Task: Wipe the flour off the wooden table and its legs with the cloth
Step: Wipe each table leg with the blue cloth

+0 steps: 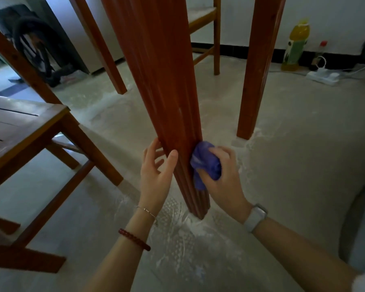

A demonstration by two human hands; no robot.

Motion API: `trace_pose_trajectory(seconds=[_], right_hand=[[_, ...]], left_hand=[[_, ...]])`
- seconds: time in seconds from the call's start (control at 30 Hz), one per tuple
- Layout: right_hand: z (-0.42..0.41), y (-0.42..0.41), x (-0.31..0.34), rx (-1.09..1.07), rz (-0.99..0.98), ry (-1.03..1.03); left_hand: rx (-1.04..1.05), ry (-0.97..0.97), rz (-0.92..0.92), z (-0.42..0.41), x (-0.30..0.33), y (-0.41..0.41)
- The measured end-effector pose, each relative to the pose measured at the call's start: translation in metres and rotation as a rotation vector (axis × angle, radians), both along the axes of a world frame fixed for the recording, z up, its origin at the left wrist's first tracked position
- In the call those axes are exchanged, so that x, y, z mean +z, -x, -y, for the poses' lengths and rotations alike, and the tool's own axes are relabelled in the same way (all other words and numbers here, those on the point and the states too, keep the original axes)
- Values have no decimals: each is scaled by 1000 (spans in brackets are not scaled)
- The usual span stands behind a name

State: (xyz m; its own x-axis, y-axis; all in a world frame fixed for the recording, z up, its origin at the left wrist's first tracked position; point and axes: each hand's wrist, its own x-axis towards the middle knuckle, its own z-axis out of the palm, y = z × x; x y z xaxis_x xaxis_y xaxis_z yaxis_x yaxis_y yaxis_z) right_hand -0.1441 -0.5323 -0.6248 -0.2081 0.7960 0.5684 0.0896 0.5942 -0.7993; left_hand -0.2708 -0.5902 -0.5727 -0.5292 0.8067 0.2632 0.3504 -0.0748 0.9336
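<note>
Right hand (223,173): bunched cloth (205,163) gripped, pressed to near table leg (156,81).
Left hand (156,169): loosely cupping leg's left side, thumb touching.

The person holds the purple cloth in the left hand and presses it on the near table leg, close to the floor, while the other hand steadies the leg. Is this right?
Not quite. The head view shows the purple cloth in the right hand, not the left. It is pressed on the near table leg close to the floor, while the left hand steadies the leg.
</note>
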Motion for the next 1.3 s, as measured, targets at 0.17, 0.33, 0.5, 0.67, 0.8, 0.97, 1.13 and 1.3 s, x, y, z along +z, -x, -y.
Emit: trace_pose_trajectory(seconds=[0.17, 0.33, 0.5, 0.67, 0.8, 0.97, 1.13, 1.3], right_hand=[[5, 12, -35, -64, 68, -166], [19, -7, -148, 111, 479, 394], [14, -16, -126, 157, 497, 622], [7, -2, -65, 27, -10, 162], [19, 10, -108, -5, 73, 79], [40, 3, -189, 121, 261, 752], [42, -8, -187, 413, 745, 875], [56, -24, -147, 220, 431, 497]], left_hand=[[30, 82, -41, 3, -20, -1], [48, 89, -58, 2, -24, -2], [61, 102, -159, 3, -45, 1], [74, 157, -119, 2, -62, -1], [68, 159, -103, 1, -63, 0], [45, 161, -80, 3, -63, -1], [25, 223, -64, 7, -72, 7], [-9, 271, -61, 6, -79, 17]])
